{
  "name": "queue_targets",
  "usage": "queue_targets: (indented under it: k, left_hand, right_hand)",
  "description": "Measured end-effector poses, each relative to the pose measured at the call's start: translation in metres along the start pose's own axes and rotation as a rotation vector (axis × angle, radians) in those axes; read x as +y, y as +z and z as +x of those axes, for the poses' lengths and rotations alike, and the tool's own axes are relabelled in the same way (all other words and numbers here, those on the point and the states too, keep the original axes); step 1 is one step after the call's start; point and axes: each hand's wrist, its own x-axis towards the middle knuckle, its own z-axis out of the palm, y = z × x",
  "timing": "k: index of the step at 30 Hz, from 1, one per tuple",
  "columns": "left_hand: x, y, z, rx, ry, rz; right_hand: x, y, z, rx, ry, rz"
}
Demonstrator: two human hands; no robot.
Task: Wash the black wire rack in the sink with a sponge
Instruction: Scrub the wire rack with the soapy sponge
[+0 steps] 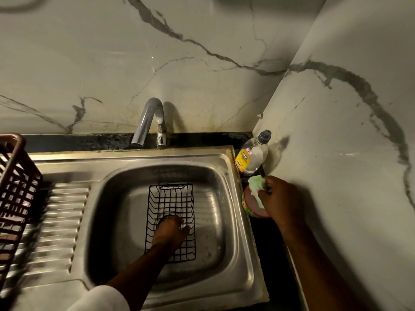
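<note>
**A light wire rack, held down in the basin while the sponge was picked up**

The place was a dim kitchen corner with white marble-patterned walls and a steel sink (226,167) set into a dark counter, with a ribbed draining board on its left part. The black wire rack (171,206) stood in the middle of the basin, on the bottom, below the tap (155,122), from which no water was seen to run.

The left hand (171,232) reached down into the rack and rested at its near end; the picture was blurred there, so I cannot tell whether the fingers gripped a wire or only pressed on it. The right hand (280,198) was outside the basin, on the right, and its fingers were curled round a green sponge (256,185), just above a small round tub (251,206). A bottle of dishwash gel (252,157) stood behind it in the corner.

The rack looked light and stiff, made of thin wires with many gaps, so it would probably slide on the wet steel when it was rubbed. In my judgement the best place to hold it was the thicker top rim or the handle loop at the far end, where the grip is firm and the fingers do not block the sponge. When soapy, the thin wires could become slippery.

A brown plastic basket (15,189) stood on the left edge.
</note>
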Motion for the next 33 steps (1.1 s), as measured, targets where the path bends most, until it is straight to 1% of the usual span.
queue_targets:
  k: [2, 3, 4, 7, 9, 11, 13, 15, 18, 20, 23, 26, 28, 29, 31, 33]
  left_hand:
    - [-0.004, -0.006, -0.002, 0.048, 0.0, 0.03]
    - [-0.007, -0.008, -0.003, 0.067, 0.011, 0.027]
    - [-0.008, -0.011, -0.004, 0.069, 0.023, 0.026]
    - [-0.012, -0.012, -0.005, 0.033, 0.039, -0.009]
    - [-0.009, -0.01, -0.006, -0.02, 0.032, -0.061]
    - [-0.005, -0.002, -0.005, -0.126, -0.026, -0.123]
    - [0.002, 0.007, -0.003, -0.229, -0.085, -0.196]
    - [0.01, 0.018, 0.001, -0.259, -0.102, -0.199]
    - [0.022, 0.031, 0.006, -0.249, -0.12, -0.068]
    - [0.034, 0.035, 0.005, -0.201, -0.139, -0.006]
    - [0.044, 0.034, 0.002, -0.095, -0.185, -0.095]
    - [0.044, 0.004, -0.009, -0.028, -0.202, -0.309]
    - [0.038, -0.023, -0.02, 0.057, -0.176, -0.55]
    - [0.039, -0.038, -0.029, 0.073, -0.177, -0.706]
    - [0.039, -0.067, -0.044, 0.047, -0.207, -0.99]
    - [0.041, -0.09, -0.057, 0.001, -0.188, -1.092]
  right_hand:
    - [-0.002, 0.0, -0.004, 0.047, 0.027, 0.15]
    - [-0.004, 0.001, -0.006, 0.037, 0.052, 0.249]
    - [-0.006, 0.002, -0.009, 0.005, 0.103, 0.399]
    - [-0.02, 0.009, -0.018, -0.152, 0.328, 0.993]
    - [-0.031, 0.013, -0.027, -0.208, 0.416, 1.277]
    - [-0.043, 0.019, -0.037, -0.253, 0.499, 1.529]
    - [-0.052, 0.026, -0.046, -0.326, 0.594, 1.642]
    - [-0.056, 0.033, -0.054, -0.393, 0.622, 1.684]
    - [-0.059, 0.04, -0.061, -0.439, 0.536, 1.625]
    - [-0.06, 0.045, -0.064, -0.433, 0.487, 1.547]
    - [-0.058, 0.052, -0.063, -0.427, 0.457, 1.414]
    - [-0.059, 0.057, -0.058, -0.438, 0.432, 1.396]
    - [-0.063, 0.062, -0.052, -0.44, 0.41, 1.39]
    - [-0.065, 0.066, -0.05, -0.442, 0.388, 1.373]
    - [-0.073, 0.074, -0.045, -0.446, 0.313, 1.32]
    - [-0.086, 0.076, -0.038, -0.416, 0.231, 1.215]
